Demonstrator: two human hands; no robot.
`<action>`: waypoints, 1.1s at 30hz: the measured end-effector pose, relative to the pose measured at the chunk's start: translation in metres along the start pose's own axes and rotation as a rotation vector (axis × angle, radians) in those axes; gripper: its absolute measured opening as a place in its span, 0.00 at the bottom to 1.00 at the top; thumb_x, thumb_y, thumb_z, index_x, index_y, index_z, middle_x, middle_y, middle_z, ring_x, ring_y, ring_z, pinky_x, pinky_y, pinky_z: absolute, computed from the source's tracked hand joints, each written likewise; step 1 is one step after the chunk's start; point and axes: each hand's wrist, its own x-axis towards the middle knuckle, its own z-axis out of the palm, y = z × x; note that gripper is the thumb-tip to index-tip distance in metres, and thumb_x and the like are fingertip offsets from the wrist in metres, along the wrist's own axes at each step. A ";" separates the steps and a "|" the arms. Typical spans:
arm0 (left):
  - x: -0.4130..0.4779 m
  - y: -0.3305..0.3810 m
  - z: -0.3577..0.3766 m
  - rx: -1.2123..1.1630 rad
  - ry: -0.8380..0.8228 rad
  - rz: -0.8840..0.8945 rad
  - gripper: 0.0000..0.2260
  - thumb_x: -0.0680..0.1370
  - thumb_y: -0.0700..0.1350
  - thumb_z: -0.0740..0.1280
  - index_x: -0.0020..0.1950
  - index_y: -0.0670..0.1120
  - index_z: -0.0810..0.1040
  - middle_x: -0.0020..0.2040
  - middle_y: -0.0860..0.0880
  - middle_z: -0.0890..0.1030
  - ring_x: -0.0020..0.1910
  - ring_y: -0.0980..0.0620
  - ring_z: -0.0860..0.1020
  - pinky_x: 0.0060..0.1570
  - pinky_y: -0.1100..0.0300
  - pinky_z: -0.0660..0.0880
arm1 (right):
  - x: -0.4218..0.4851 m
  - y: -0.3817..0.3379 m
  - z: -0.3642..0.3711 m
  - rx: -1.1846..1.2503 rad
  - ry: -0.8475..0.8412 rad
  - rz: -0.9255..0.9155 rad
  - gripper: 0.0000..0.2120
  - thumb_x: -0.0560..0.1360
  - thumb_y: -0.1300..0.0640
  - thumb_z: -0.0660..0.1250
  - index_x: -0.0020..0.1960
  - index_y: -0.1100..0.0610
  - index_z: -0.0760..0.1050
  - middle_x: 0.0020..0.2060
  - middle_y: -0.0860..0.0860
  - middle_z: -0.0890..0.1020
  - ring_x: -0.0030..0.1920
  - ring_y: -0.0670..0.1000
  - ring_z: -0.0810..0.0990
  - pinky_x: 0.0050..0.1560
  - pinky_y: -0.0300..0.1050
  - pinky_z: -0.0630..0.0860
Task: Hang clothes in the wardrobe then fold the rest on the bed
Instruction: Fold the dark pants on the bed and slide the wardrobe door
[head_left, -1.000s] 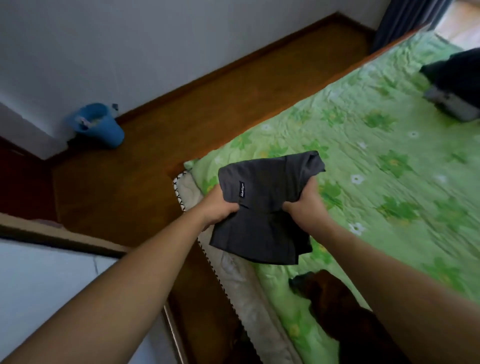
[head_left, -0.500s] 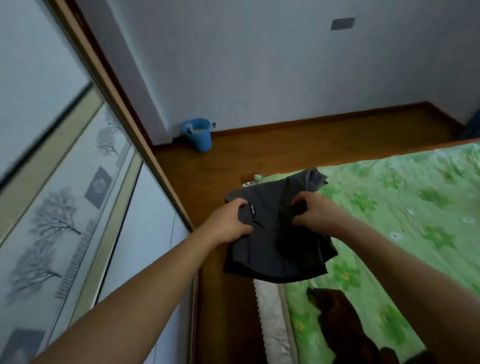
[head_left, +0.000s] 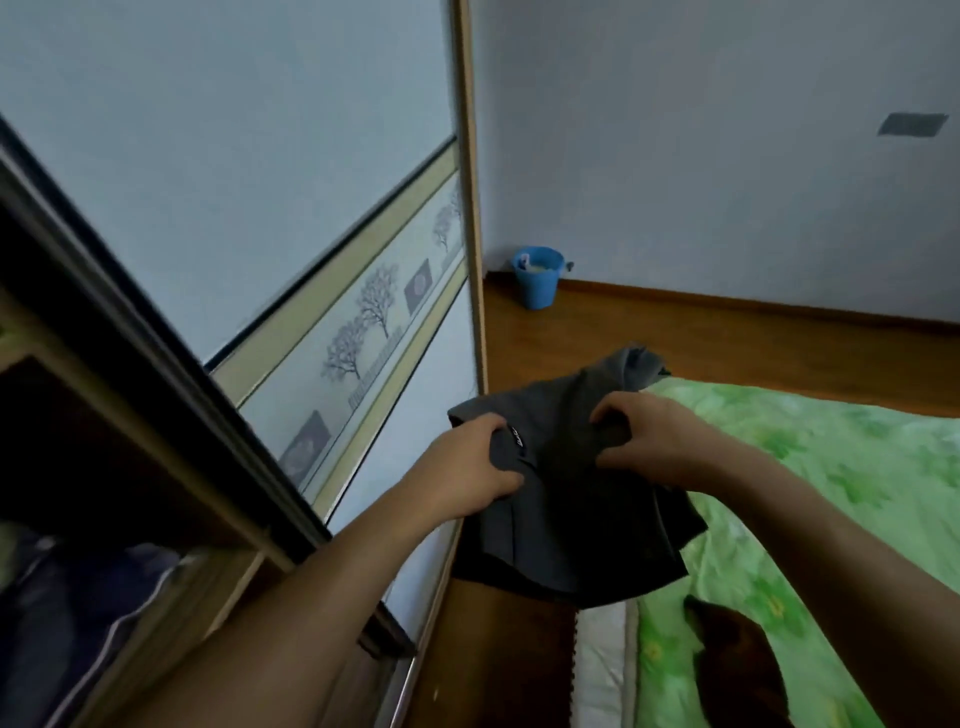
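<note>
Our left hand (head_left: 467, 467) grips the dark grey garment (head_left: 566, 525) at its labelled edge, fingers curled into the cloth. Our right hand (head_left: 649, 441) pinches a bunch of the same fabric just beside it. The garment hangs between and below both hands, over the bed (head_left: 841, 493) edge and the floor gap. The wardrobe's sliding door (head_left: 311, 208) stands close on our left, with navy clothing (head_left: 78, 623) in the open section. A brown garment (head_left: 737, 660) lies on the bed, and a blue bucket (head_left: 537, 278) sits in the far corner.
</note>
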 end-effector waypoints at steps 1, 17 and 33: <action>-0.018 -0.003 -0.005 -0.005 0.020 -0.010 0.26 0.73 0.50 0.73 0.70 0.51 0.71 0.63 0.49 0.77 0.56 0.52 0.76 0.48 0.60 0.74 | -0.008 -0.015 0.000 -0.017 -0.009 -0.036 0.19 0.71 0.51 0.74 0.61 0.47 0.76 0.45 0.44 0.76 0.41 0.41 0.74 0.36 0.35 0.68; -0.263 -0.019 -0.156 0.137 0.387 -0.295 0.28 0.70 0.58 0.74 0.69 0.53 0.75 0.60 0.54 0.78 0.54 0.56 0.77 0.51 0.59 0.76 | -0.087 -0.255 -0.031 -0.128 -0.116 -0.634 0.19 0.73 0.47 0.72 0.63 0.44 0.76 0.54 0.44 0.79 0.52 0.45 0.78 0.55 0.46 0.77; -0.401 0.005 -0.298 0.098 0.797 -0.478 0.18 0.71 0.55 0.76 0.60 0.55 0.81 0.47 0.56 0.85 0.45 0.59 0.83 0.52 0.53 0.81 | -0.084 -0.451 -0.104 0.009 -0.063 -1.198 0.19 0.61 0.37 0.70 0.51 0.37 0.76 0.42 0.39 0.82 0.43 0.38 0.80 0.43 0.35 0.75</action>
